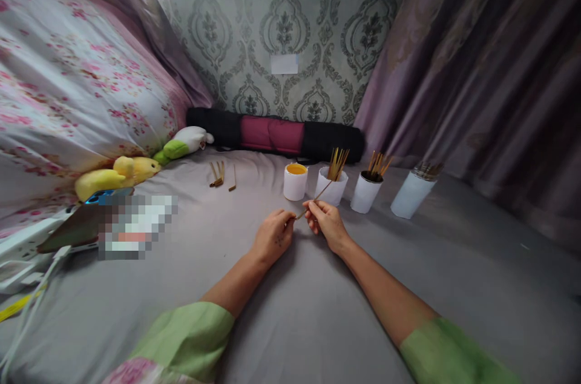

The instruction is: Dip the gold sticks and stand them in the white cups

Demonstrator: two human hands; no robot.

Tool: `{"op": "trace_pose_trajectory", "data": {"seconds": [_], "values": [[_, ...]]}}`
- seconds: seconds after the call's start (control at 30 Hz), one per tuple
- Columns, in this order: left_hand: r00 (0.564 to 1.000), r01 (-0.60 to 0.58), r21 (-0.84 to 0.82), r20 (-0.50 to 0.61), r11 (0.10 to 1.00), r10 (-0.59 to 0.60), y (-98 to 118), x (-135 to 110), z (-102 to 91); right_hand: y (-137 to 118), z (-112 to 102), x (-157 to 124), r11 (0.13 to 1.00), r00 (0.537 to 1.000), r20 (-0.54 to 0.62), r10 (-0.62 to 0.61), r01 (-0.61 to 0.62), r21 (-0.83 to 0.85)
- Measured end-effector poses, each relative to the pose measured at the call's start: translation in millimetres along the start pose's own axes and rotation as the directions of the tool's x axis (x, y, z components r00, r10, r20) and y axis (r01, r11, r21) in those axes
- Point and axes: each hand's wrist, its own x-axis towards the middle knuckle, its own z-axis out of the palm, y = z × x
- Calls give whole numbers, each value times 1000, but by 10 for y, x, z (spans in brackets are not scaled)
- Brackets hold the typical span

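A thin brown stick [323,191] runs slantwise between my hands, low over the grey sheet. My left hand [276,237] is closed on its lower end. Higher up the same stick, my right hand [327,223] pinches it between thumb and fingers. Just beyond the hands is a white cup with a yellow inside [295,185]. To its right stand a white cup [327,190] full of thin sticks, then another white cup [362,197] with sticks in dark contents. Several sticks with thicker ends [218,177] lie at the left, one stick [233,181] apart from them.
Farther right is a taller white container [411,196] holding more sticks. A long black and maroon bag [272,132] lies along the wall. Plush toys [122,175], a phone [82,223] and a white power strip [40,238] with cables are on the left. Curtains hang at the right.
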Motion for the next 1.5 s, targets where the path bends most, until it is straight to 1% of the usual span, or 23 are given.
{"op": "trace_pose_trajectory", "data": {"seconds": [0.13, 0.3, 0.43, 0.53, 0.63, 0.7, 0.87, 1.03, 1.2, 1.3, 1.37, 1.5], "values": [[999, 49, -119, 3, 992, -49, -4, 13, 10, 12, -9, 8, 1000, 1000, -4, -1, 1, -18], [982, 190, -252, 46, 949, -185, 32, 26, -4, 14, -14, 9, 999, 1000, -7, -24, 23, -45], [960, 280, -347, 93, 895, -264, 62, 46, -12, 13, -16, 10, 997, 999, -22, -28, 26, -69], [927, 374, -453, 167, 809, -335, 70, 60, -9, 19, -21, 15, 997, 999, -30, -42, 39, -74], [879, 474, -565, 256, 675, -403, 76, 68, -12, 24, -26, 16, 996, 998, -33, -49, 47, -77], [856, 509, -631, 297, 585, -424, 80, 70, -17, 22, -27, 14, 996, 998, -32, -50, 48, -78], [821, 545, -751, 390, 372, -416, 91, 66, -25, 13, -28, 8, 994, 998, -26, -56, 53, -100], [780, 599, -773, 506, 207, -368, 121, 63, -31, 7, -28, 1, 989, 998, -6, -70, 68, -128], [748, 636, -768, 587, 82, -310, 119, 62, -42, -1, -28, -5, 987, 997, 1, -79, 78, -138], [724, 658, -753, 625, 19, -294, 118, 65, -60, 5, -39, 1, 987, 997, 5, -78, 78, -143], [709, 670, -742, 646, -14, -283, 123, 66, -77, 17, -48, 8, 987, 997, 10, -74, 75, -146], [703, 678, -733, 668, -51, -244, 112, 61, -89, 43, -60, 19, 986, 996, 22, -87, 90, -140]]}}
